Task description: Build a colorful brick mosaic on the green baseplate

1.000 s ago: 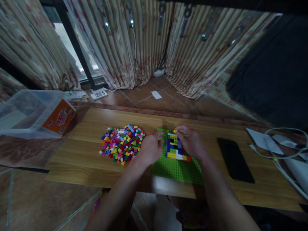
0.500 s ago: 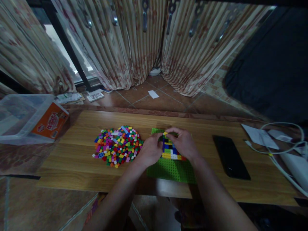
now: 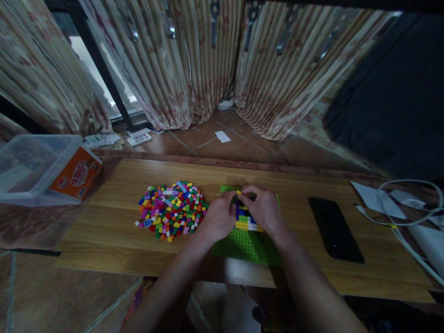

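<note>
Facing each other over the green board [image 3: 243, 248], the left hand [image 3: 219, 216] and right hand [image 3: 262, 208] have their fingertips bunched at a small yellow brick [image 3: 238, 192], there by the far-left corner of the brick build [image 3: 247, 224]! Clamped on it or just touching? Can't tell for either hand. It should be light, stiff, tough, maybe slippery: opposite sides look the best hold for thumb and forefinger.

Flat studded plastic baseplate [image 3: 246, 249]: bright green. Stacked plastic-brick build [image 3: 245, 225]: yellow, white, blue patches. Heaped small plastic bricks [image 3: 173, 212]: red, yellow, green, pink, orange, white, blue. Long wooden tabletop [image 3: 104, 240]: brown, streaky grain. Draped fabric curtains [image 3: 204, 88]: beige, striped, reddish blotches.
</note>
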`<control>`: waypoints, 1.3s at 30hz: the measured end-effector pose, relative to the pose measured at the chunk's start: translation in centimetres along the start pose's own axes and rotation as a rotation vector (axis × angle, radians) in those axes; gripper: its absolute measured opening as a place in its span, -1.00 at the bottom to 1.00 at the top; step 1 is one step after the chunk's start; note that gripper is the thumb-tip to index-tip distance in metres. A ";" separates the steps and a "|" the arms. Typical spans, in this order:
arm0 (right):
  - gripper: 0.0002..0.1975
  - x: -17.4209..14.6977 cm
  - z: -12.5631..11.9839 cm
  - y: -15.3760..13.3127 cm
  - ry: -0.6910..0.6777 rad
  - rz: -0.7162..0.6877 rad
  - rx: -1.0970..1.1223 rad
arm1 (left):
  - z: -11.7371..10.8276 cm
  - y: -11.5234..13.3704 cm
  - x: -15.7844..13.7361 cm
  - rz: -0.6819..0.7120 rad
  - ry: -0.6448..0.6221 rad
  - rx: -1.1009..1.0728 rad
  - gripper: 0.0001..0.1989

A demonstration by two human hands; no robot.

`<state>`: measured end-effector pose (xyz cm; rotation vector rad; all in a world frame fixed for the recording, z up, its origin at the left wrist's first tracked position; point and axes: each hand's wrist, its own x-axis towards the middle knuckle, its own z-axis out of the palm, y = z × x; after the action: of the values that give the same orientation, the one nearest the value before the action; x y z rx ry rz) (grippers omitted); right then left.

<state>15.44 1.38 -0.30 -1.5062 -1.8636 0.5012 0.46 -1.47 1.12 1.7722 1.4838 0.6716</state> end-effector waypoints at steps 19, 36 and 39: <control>-0.71 0.1 -1.2 0.5 -0.136 0.116 0.188 | 0.2 0.0 -0.2 0.018 -0.013 0.062 -0.54; -0.75 0.4 -0.9 1.3 -0.187 0.158 0.204 | 0.0 0.6 -0.9 -0.051 -0.032 0.009 -0.65; -0.73 0.7 -1.0 1.0 -0.210 0.170 0.234 | 0.1 0.5 -1.1 -0.046 -0.041 0.018 -0.66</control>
<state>16.79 2.18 -0.14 -1.5054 -1.7658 0.9562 0.62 -2.55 1.53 1.7493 1.5025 0.5967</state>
